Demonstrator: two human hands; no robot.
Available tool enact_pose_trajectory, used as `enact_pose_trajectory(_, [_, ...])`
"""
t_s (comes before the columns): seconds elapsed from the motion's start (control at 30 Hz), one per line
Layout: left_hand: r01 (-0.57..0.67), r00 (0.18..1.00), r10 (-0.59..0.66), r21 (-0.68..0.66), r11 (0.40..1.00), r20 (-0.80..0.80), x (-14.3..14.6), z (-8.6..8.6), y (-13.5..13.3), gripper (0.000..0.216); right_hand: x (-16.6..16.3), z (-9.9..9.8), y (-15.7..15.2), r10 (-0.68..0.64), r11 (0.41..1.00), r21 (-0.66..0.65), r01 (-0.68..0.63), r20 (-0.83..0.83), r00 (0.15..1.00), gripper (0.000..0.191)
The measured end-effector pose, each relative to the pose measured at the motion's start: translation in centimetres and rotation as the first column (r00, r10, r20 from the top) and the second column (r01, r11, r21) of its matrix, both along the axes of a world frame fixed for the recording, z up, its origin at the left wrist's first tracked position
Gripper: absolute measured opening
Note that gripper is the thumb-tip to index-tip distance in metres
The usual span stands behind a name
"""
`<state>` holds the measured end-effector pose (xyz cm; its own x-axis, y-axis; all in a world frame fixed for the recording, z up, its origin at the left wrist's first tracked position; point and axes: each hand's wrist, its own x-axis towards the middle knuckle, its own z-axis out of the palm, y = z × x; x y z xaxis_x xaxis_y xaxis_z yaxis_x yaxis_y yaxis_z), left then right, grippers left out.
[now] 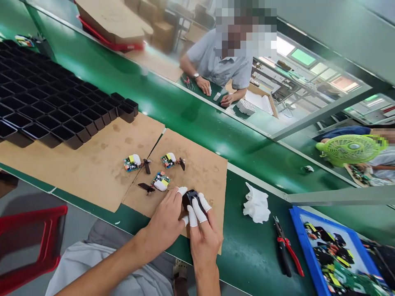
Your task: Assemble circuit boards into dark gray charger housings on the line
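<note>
Both my hands meet over a small black plastic housing [189, 196] at the near edge of a brown cardboard sheet [203, 164]. My left hand [166, 222] grips it from the left, fingers curled. My right hand [203, 234] pinches it from below with white finger cots on the fingertips. Just beyond lie three small circuit boards [132, 162] [169, 159] [160, 181] with white and yellow parts and black wired pieces.
A large black tray of square cells [46, 107] covers the left of the bench. A white cloth [256, 203], red-handled pliers [286, 250] and a blue bin of boards [336, 255] lie to the right. Across the green conveyor [191, 111] a seated person works. A green fan [350, 149] stands at the far right.
</note>
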<state>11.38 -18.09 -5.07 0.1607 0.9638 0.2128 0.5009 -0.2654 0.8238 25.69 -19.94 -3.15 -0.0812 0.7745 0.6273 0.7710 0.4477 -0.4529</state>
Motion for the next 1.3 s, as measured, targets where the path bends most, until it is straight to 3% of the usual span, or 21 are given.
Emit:
enact_pose_trajectory(0.1, [-0.017,0.999,0.018,-0.029,0.999,0.033,0.1,-0.6,0.9,0.056,0.2,-0.3,-0.3,0.016,1.0,-0.016,-0.015,0.029,0.999,0.061])
enact_pose_trajectory(0.23, [-0.015,0.998,0.017,-0.045,0.999,0.053,-0.7,-0.1,1.1,0.048,0.5,-0.2,-0.5,0.04,0.998,-0.061,-0.035,0.08,0.996,0.067])
enact_pose_trajectory(0.47, [-0.006,0.997,0.009,-0.034,0.999,0.074,-0.6,-0.2,0.7,0.058,0.7,1.2,0.1,0.083,0.991,-0.112,-0.077,0.053,0.995,0.057])
enact_pose_trajectory(0.77, [-0.008,0.995,0.007,0.004,1.0,0.095,-1.1,1.0,0.8,0.047,0.9,2.2,-0.1,0.118,0.992,-0.058,-0.111,0.13,0.984,0.056])
enact_pose_trajectory(1.13, [-0.033,0.992,0.025,0.064,0.997,0.124,-1.6,2.1,-0.2,0.044,0.4,2.0,-1.9,0.11,0.993,-0.065,-0.102,0.122,0.986,0.07])
enact_pose_trajectory(1.3, [-0.052,0.992,0.042,0.083,0.995,0.117,-1.5,1.8,-0.3,0.048,0.2,1.4,-1.9,0.071,0.992,-0.107,-0.07,0.008,0.997,0.053])
